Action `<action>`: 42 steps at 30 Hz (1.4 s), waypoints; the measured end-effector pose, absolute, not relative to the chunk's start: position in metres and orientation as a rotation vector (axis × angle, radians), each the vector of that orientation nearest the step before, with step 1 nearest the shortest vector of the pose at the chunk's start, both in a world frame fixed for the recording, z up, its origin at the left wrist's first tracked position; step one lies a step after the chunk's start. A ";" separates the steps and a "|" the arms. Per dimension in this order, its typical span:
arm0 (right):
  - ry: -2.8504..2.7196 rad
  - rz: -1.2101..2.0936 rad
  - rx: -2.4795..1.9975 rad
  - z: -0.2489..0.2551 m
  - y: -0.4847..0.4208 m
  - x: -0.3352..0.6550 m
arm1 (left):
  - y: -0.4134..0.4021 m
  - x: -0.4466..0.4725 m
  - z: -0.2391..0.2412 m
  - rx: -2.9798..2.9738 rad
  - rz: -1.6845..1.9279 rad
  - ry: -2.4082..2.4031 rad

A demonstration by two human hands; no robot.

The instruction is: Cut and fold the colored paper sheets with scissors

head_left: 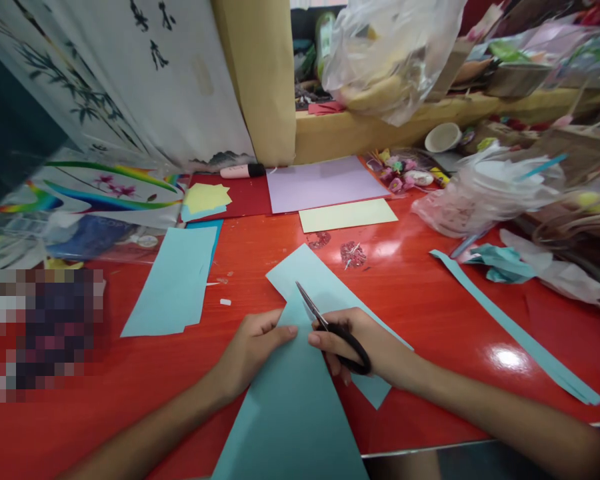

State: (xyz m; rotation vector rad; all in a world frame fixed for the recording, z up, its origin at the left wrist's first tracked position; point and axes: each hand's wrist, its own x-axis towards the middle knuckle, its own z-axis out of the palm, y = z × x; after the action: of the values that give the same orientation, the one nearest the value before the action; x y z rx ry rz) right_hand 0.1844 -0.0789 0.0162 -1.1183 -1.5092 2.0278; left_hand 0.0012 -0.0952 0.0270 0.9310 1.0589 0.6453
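A large light-blue paper sheet (295, 407) lies over the front edge of the red table (430, 293). My left hand (253, 347) pinches the sheet's upper left edge, thumb on top. My right hand (367, 350) is closed on black-handled scissors (330, 327), whose blades point up and to the left into the paper, near my left thumb. A second part of the blue paper (310, 280) stretches away beyond the blades.
More blue sheets (175, 283) lie to the left. A long blue strip (520, 333) and crumpled scraps (500, 263) sit at the right. Lilac paper (325, 183) and pale yellow paper (347, 215) lie at the back, with plastic bags (490, 190) and clutter behind.
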 end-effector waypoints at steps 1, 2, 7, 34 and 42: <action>-1.504 2.035 -1.112 0.017 -0.079 0.185 | -0.094 0.001 0.027 0.932 0.641 1.062; -1.503 2.038 -1.096 0.019 -0.078 0.185 | -0.093 0.000 0.026 0.939 0.643 1.082; -1.536 1.696 -1.019 0.034 -0.063 0.199 | -0.081 -0.014 0.033 0.946 0.855 1.228; -2.068 -0.207 -1.935 0.021 -0.007 0.255 | -0.052 -0.030 0.022 1.277 0.823 1.227; -2.539 -0.051 -1.275 0.021 -0.037 0.215 | -0.076 -0.015 0.023 1.668 0.709 1.442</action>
State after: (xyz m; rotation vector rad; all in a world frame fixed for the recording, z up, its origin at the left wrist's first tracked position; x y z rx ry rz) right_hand 0.2146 -0.0367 0.0207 -1.2747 -2.5389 -0.0514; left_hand -0.0154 -0.0761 0.0226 1.6677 1.4417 0.7088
